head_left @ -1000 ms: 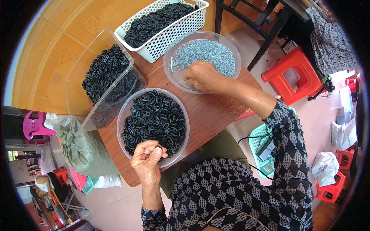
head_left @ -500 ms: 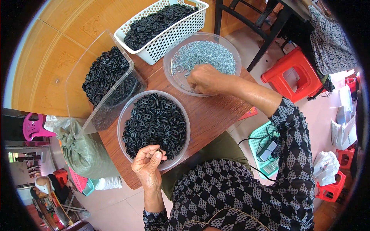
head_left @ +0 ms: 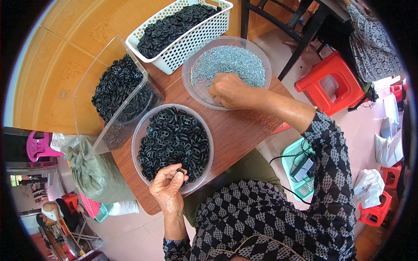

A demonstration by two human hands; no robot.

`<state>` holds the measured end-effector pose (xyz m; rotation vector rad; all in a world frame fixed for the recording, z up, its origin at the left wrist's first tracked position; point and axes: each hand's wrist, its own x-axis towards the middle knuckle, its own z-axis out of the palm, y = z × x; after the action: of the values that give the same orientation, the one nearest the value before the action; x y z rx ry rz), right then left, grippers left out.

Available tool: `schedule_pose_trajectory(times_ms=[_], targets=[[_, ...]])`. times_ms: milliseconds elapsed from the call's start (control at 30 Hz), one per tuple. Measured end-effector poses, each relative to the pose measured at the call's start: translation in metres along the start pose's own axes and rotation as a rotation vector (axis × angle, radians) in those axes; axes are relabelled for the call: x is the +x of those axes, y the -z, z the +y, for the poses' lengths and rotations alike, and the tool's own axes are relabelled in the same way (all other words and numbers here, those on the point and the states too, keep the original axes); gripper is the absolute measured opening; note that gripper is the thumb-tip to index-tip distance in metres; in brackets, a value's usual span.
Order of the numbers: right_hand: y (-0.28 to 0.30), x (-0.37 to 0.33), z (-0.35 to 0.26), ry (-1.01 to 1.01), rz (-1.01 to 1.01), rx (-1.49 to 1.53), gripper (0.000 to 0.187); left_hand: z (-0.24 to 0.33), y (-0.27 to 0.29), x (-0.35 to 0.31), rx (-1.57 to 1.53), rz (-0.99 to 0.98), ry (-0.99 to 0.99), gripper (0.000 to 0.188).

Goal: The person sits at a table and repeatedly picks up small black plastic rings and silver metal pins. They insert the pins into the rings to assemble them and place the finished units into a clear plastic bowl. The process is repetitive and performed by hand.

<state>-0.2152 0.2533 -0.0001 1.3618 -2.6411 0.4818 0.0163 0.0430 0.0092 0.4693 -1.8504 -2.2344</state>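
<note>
Left hand (head_left: pixel 168 188), lower left of centre: thumb and fingertips pinching a small black piece (head_left: pixel 180 170) over a round clear plastic bowl (head_left: pixel 201 177) heaped with glossy black two-holed ovals (head_left: pixel 174 137). Right hand (head_left: pixel 230 90), upper centre: fingers curled into a wide translucent plastic bowl (head_left: pixel 199 89) of slim silvery screw-like pieces (head_left: pixel 237 61); fingertips hidden, cannot tell grasp.
</note>
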Motion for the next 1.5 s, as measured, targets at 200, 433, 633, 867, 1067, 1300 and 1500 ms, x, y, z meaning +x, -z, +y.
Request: schedule_pose_trajectory(times_ms=[200, 433, 633, 867, 1067, 1300, 1500], targets=[[0.001, 0.004, 0.004, -0.037, 0.188, -0.002, 0.004, 0.000, 0.001, -0.001, -0.005, 0.010, -0.001, 0.016], [-0.001, 0.004, 0.001, -0.061, 0.161, 0.026, 0.003, 0.001, 0.002, 0.000, -0.028, 0.001, 0.007, 0.015], [0.002, 0.015, -0.002, 0.002, 0.112, -0.066, 0.007, -0.001, 0.002, -0.001, -0.047, 0.006, 0.015, 0.015], [-0.009, 0.019, -0.003, 0.075, 0.070, -0.114, 0.007, -0.001, 0.002, -0.002, -0.052, 0.009, 0.005, 0.015], [-0.008, 0.018, -0.003, 0.130, 0.040, -0.152, 0.008, 0.001, -0.002, 0.000, -0.072, 0.053, 0.019, 0.019], [-0.012, 0.013, -0.001, 0.127, 0.161, -0.108, 0.006, -0.002, 0.001, 0.001, -0.075, 0.028, -0.021, 0.011], [0.003, 0.012, 0.000, -0.172, 0.153, 0.181, 0.012, 0.002, 0.000, 0.002, -0.166, -0.025, 0.026, 0.012]])
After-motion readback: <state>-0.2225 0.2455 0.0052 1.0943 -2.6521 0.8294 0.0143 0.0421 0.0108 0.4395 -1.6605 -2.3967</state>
